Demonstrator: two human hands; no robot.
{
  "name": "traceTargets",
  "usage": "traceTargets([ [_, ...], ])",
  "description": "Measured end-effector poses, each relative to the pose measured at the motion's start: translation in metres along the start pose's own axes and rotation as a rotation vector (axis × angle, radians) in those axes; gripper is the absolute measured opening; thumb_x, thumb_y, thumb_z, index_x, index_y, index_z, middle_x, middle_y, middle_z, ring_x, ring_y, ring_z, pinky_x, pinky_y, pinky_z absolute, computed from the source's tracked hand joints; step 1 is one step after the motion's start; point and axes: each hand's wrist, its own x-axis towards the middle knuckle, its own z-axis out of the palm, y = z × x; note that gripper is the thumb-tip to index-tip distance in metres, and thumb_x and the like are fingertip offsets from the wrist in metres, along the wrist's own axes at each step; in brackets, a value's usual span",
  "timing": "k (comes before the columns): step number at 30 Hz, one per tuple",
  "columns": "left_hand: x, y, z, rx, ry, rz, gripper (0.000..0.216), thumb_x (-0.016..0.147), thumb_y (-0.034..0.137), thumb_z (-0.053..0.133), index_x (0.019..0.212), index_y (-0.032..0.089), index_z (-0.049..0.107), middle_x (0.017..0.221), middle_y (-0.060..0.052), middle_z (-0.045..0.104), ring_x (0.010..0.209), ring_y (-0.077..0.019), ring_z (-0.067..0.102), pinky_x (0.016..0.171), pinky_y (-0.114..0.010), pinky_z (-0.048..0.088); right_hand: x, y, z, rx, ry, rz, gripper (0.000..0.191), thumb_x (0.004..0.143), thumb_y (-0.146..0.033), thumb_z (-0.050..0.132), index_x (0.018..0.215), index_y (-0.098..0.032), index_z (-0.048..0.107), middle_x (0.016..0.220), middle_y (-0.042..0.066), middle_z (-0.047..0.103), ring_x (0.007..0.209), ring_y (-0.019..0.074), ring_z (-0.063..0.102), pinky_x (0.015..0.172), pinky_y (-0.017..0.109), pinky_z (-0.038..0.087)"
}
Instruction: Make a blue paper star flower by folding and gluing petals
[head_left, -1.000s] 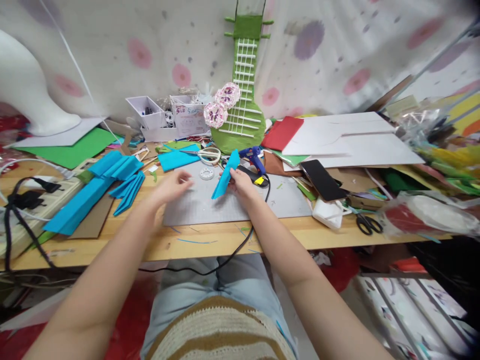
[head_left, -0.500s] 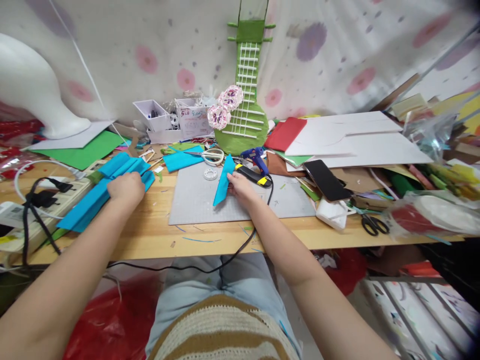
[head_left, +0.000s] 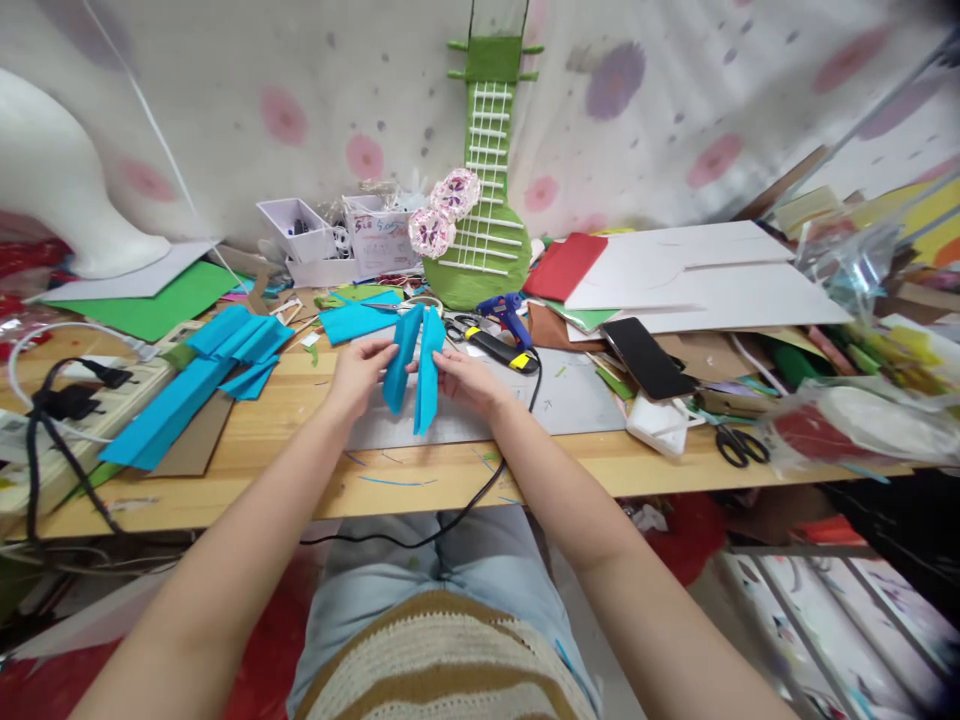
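Two folded blue pieces, paper or thin foam, are held upright side by side over the grey cutting mat. My left hand is closed on the left blue piece. The right blue piece is pinched in my right hand. A narrow gap shows between the pieces at their lower ends. Behind my right hand lie a yellow-and-black utility knife and a blue glue gun. More folded blue pieces lie in a pile at the left, partly on brown cardboard.
A green paper-covered lute model leans at the back. On the left sits a power strip with cables. To the right are a phone, black scissors and white boards. The glue gun's cord hangs over the table edge.
My left hand has moved right from the blue pile to the mat, bringing a blue piece beside the one in my right hand. The right hand has shifted only slightly.
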Motion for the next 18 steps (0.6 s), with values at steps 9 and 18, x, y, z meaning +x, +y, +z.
traceTargets([
  [9, 0.004, -0.029, 0.021, -0.143, -0.029, 0.001, 0.044, 0.054, 0.049, 0.075, 0.079, 0.013, 0.07, 0.073, -0.005, 0.069, 0.068, -0.016, 0.06, 0.06, -0.025, 0.044, 0.003, -0.001, -0.003, -0.011, 0.081, -0.001, 0.022, 0.089, -0.031, 0.047, 0.103, -0.016, 0.058, 0.091, 0.007, 0.072, 0.072, 0.0146, 0.066, 0.07, 0.031, 0.055],
  [18, 0.001, -0.028, 0.02, -0.202, 0.031, -0.113, 0.019, 0.062, 0.02, 0.072, 0.079, 0.013, 0.069, 0.064, -0.001, 0.066, 0.053, -0.0101, 0.055, 0.052, -0.021, 0.044, 0.002, 0.005, -0.004, -0.078, 0.058, 0.025, 0.017, 0.081, -0.032, 0.06, 0.085, -0.016, 0.062, 0.072, 0.0, 0.066, 0.062, 0.0093, 0.06, 0.061, 0.022, 0.05],
])
